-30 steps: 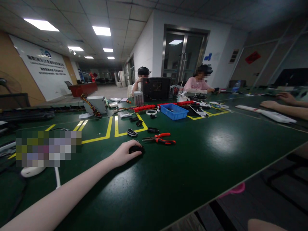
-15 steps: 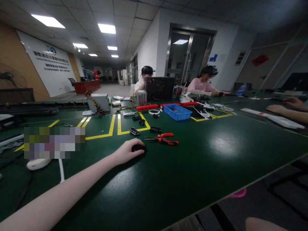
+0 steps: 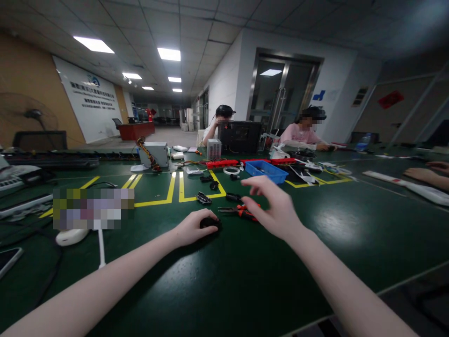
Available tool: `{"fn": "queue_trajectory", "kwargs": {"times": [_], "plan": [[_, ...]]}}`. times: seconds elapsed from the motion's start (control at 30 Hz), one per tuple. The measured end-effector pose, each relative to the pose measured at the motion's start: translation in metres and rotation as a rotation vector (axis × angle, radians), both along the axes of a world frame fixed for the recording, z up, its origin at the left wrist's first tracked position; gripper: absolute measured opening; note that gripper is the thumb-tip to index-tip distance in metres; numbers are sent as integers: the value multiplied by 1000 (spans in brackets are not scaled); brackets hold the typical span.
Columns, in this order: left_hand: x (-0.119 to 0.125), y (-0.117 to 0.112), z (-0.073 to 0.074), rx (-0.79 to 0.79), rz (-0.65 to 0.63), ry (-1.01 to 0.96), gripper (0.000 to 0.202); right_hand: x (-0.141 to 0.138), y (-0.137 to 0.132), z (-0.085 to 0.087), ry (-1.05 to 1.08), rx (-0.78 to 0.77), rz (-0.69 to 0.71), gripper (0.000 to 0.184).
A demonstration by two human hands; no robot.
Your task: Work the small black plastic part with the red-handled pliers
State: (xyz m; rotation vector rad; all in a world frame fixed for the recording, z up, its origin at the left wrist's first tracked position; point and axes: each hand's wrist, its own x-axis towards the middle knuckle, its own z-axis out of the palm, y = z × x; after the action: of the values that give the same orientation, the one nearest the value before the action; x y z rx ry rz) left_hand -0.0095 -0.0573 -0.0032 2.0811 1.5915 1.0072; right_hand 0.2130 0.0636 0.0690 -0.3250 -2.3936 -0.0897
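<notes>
My left hand (image 3: 193,228) rests on the table with its thumb and fingers curled round a black plastic piece (image 3: 210,223) shaped like a computer mouse; my fingers partly cover it. My right hand (image 3: 271,206) hovers with fingers bent and apart, holding nothing. Behind and below it are red-and-black pliers (image 3: 244,212); their jaws point left, and my hand hides part of the handles. I cannot tell whether it touches them. Just beyond lie a black part with lighter edges (image 3: 203,198), another dark part (image 3: 233,197) and small black pieces (image 3: 213,185).
A blue bin (image 3: 277,175) stands behind my right hand. Farther back are a red strip (image 3: 221,164), a metal power supply (image 3: 159,156) with wires and a black computer case (image 3: 242,136). Two people sit across the table; another person's hands (image 3: 419,174) are at the right.
My right hand has come into view from the lower right and is over the pliers. My left hand keeps hold of the black piece. The whole view has shifted slightly.
</notes>
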Motion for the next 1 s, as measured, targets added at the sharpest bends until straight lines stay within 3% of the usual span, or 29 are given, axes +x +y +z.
{"fn": "queue_trajectory", "kwargs": {"times": [0.17,0.27,0.33,0.67,0.83,1.0], "plan": [[1,0,1,6,-5,11,22,-9,37,-41,-320,-126,-167,60],[0,0,1,11,-19,17,22,-6,51,-66,-324,-222,-219,64],[-1,0,0,12,-33,20,23,-4,53,-73,-303,-235,-227,61],[2,1,0,-2,10,-5,27,-3,41,-60,-308,-127,-242,42],[1,2,-1,-20,26,-24,26,-1,33,-54,-238,-34,-187,35],[1,2,0,-3,14,-23,23,2,29,-49,-190,-38,-125,31]]}}
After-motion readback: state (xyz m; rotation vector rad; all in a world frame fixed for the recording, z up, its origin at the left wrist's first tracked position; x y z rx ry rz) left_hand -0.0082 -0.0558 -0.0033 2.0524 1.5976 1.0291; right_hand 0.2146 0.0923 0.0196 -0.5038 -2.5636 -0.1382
